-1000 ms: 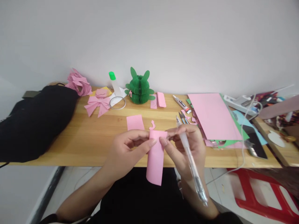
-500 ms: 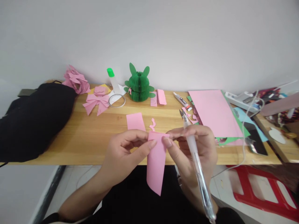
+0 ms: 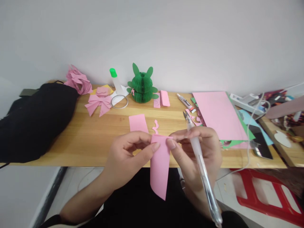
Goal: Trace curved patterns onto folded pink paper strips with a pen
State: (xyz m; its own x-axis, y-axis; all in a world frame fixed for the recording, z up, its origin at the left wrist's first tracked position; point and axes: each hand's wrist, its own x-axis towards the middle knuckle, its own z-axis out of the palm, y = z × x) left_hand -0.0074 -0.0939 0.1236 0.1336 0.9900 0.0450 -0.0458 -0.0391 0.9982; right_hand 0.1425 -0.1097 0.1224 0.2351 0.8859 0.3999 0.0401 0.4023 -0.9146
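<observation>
Between both hands hangs a strip of pink paper (image 3: 160, 167), folded at its top edge and curling at its lower end. My left hand (image 3: 129, 156) pinches its upper left side between thumb and fingers. At the upper right corner, my right hand (image 3: 199, 158) pinches the same strip, with a clear pen (image 3: 204, 174) also held across its fingers, tip pointing up and away. Just beyond the strip lie a small wavy pink cutout (image 3: 155, 126) and a pink paper square (image 3: 138, 123). Further back stands a green honeycomb paper figure (image 3: 142, 87).
A glue stick (image 3: 115, 81), a ring (image 3: 119, 102) and a pink paper bow (image 3: 99, 103) are at the back left, near a black bag (image 3: 45, 120). To the right lie a glue tube (image 3: 186, 103), pink sheets (image 3: 220, 115), a phone (image 3: 260, 142) and a cable. A red stool (image 3: 268, 193) stands below.
Both hands keep their pinch on the pink paper strip, whose lower end has swung very slightly right. The view has shifted a little; nothing else has visibly moved.
</observation>
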